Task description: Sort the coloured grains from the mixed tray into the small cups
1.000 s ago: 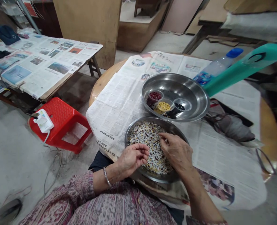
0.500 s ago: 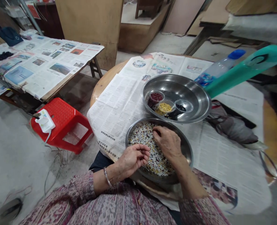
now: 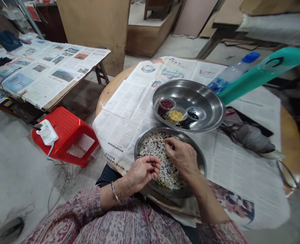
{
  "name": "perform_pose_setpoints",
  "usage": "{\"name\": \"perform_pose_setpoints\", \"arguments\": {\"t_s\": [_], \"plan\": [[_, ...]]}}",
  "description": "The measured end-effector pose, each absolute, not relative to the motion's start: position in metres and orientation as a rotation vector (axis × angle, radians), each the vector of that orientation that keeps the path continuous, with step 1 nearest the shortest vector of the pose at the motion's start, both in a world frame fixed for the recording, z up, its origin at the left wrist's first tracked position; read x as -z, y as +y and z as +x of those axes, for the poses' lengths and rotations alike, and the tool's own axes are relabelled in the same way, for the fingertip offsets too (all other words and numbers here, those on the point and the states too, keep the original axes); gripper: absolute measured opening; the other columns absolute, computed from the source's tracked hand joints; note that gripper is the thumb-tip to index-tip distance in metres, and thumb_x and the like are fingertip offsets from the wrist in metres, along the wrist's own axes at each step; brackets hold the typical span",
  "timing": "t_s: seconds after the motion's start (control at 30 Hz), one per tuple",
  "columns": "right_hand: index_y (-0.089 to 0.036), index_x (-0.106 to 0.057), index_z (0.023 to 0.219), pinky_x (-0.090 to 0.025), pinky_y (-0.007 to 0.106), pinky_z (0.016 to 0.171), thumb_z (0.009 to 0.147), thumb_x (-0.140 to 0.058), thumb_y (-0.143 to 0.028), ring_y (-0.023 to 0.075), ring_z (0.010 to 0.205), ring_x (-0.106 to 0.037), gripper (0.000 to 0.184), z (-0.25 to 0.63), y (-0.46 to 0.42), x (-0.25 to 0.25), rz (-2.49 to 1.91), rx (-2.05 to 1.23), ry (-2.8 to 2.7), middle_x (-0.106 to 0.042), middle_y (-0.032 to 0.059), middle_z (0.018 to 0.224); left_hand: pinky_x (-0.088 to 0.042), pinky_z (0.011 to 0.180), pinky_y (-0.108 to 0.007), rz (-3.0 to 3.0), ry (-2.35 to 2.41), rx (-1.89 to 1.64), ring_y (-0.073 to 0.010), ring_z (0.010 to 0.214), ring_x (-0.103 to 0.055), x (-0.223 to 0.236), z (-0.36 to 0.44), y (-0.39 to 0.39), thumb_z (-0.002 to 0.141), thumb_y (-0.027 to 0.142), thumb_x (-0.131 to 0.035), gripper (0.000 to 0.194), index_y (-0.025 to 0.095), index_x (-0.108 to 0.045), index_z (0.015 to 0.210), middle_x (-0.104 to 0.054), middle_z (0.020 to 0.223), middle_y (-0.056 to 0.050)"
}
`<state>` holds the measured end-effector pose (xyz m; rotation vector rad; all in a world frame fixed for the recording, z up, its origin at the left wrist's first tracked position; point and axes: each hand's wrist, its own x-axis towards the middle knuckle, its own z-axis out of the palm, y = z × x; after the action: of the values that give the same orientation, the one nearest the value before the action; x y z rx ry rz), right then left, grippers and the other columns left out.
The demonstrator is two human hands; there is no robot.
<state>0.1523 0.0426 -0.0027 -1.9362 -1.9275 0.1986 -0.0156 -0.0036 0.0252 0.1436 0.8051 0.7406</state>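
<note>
A steel bowl (image 3: 202, 159) on the near side of the round table holds mixed white, yellow and dark red grains and beans (image 3: 153, 144). My left hand (image 3: 145, 172) is over the bowl's left side, palm turned up and fingers curled in; whatever lies in the palm is hidden. My right hand (image 3: 182, 156) reaches over the mix from the right, thumb and fingertips pinched together at its surface. What they pinch is too small to tell. Behind stands a wider steel basin (image 3: 205, 101) with clear cups of red beans (image 3: 166, 104), yellow beans (image 3: 176, 116) and black beans (image 3: 193, 116).
Newspaper (image 3: 121, 115) covers the table. Right of the basin are a plastic bottle (image 3: 228, 74), a long green object (image 3: 261, 76) and a grey bundle (image 3: 254, 137). A red stool (image 3: 65, 125) bearing a power strip (image 3: 47, 132) stands at the left, near another newspaper-covered table (image 3: 71, 64).
The view has shifted slightly, so the scene sits a little further left. Both hands stay over the bowl in nearly the same pose.
</note>
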Motion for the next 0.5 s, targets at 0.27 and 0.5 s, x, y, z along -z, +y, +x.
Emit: {"name": "perform_pose_setpoints", "arguments": {"t_s": [0.27,0.5], "plan": [[-0.017,-0.069,0.094,-0.043,0.031,0.071,0.089,-0.043,-0.018,0.0228,0.082,-0.066,0.027,0.135,0.056,0.012,-1.851,-0.211,-2.224,-0.072,0.0108,0.092,-0.041,0.059,-0.017,0.145,0.795,-0.738,-0.0053,0.058,-0.052,-0.025,-0.017,-0.003,0.06,-0.003,-0.051,0.025,0.008,-0.062,0.08,-0.058,0.07,-0.003],[-0.021,-0.069,0.089,-0.043,0.029,0.066,0.087,-0.048,-0.036,0.0187,0.068,-0.063,0.025,0.158,0.037,0.009,-1.853,-0.485,-1.826,-0.072,0.0054,0.08,-0.04,0.06,-0.017,0.13,0.775,-0.737,-0.0058,0.06,-0.051,-0.025,-0.018,-0.004,0.059,-0.003,-0.051,0.026,0.008,-0.062,0.08,-0.058,0.071,-0.003]]}}
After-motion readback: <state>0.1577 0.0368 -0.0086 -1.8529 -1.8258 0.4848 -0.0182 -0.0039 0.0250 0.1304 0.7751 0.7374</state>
